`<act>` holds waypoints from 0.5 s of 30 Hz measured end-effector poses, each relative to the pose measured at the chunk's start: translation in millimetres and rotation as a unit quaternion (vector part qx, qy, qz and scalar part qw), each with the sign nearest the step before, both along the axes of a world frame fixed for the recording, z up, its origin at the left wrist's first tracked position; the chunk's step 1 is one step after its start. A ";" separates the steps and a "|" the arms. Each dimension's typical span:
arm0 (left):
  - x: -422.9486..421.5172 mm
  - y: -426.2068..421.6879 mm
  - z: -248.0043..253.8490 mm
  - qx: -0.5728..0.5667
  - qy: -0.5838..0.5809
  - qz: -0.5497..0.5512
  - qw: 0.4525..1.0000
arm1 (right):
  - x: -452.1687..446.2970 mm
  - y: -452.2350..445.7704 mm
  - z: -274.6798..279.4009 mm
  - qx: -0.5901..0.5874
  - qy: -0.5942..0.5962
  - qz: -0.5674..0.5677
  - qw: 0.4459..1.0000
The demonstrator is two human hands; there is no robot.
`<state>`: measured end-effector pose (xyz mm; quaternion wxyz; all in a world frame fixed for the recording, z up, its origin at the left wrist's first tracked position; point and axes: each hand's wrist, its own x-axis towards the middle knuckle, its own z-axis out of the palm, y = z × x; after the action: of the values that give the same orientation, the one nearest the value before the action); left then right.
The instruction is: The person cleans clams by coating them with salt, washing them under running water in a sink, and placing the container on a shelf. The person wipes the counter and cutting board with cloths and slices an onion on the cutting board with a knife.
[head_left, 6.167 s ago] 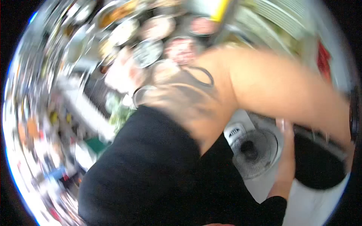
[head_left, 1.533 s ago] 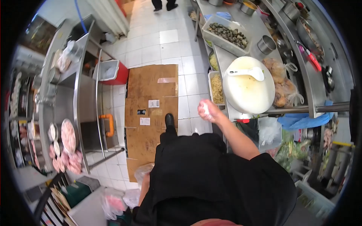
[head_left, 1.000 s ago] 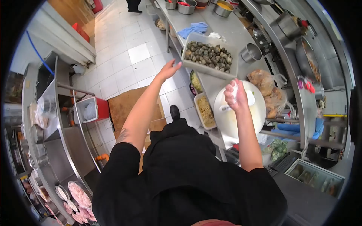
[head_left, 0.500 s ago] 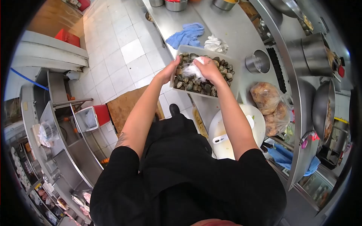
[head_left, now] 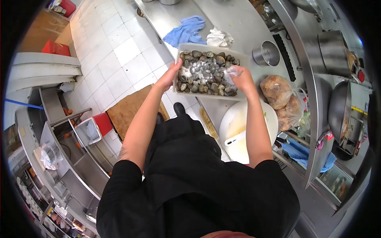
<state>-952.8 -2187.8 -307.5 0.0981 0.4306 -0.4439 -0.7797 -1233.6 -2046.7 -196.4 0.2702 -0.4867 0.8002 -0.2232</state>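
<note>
A white plastic tub [head_left: 245,59] full of dark clams [head_left: 210,71] stands on the steel counter. White powder lies scattered over the clams at the left and middle. My left hand [head_left: 170,75] is closed on the tub's left wall, fingers at the rim. At the right end of the clams, my right hand [head_left: 240,78] has its fingers pressed together, with white powder at the fingertips. Nearer to me is a round white cutting board [head_left: 258,119] with a white-handled utensil [head_left: 235,138] on it, partly behind my right forearm.
Behind the tub lie a blue cloth [head_left: 185,31] and a white cloth [head_left: 219,38]. A steel pot [head_left: 266,53] and plastic bags of brown food [head_left: 276,93] are at the right, below a steel shelf [head_left: 307,67]. Cardboard [head_left: 131,111] and a red bin [head_left: 102,123] are on the floor at left.
My right hand has moved from the middle of the clams to their right end. Much of the white powder it held now lies on the clams. My left hand has closed on the tub's side.
</note>
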 end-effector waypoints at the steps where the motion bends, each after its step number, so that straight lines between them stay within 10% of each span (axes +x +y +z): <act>1: 0.7 1.6 1.3 0.002 -0.018 0.012 1.000 | 7.5 -0.7 -3.9 -0.009 -0.005 0.020 1.000; 8: 7.8 25.8 1.5 0.019 0.086 0.049 0.995 | 48.7 -31.6 51.9 -0.052 0.025 0.008 0.998; 11: 13.7 54.0 8.7 0.031 0.087 0.116 0.989 | 50.1 -36.4 25.0 -0.106 -0.234 -0.081 0.963; 14: 18.6 71.1 -0.8 0.014 0.109 0.149 0.983 | 29.1 -13.8 -50.1 -0.181 0.054 0.078 0.979; 15: 18.5 75.0 0.3 0.029 0.127 0.179 0.975 | 25.5 -11.7 -50.4 -0.166 -0.032 -0.010 0.986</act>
<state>-934.3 -2112.9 -307.3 0.2792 0.4032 -0.3204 -0.8104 -1208.1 -2058.4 -246.8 0.2087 -0.5090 0.7483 -0.3706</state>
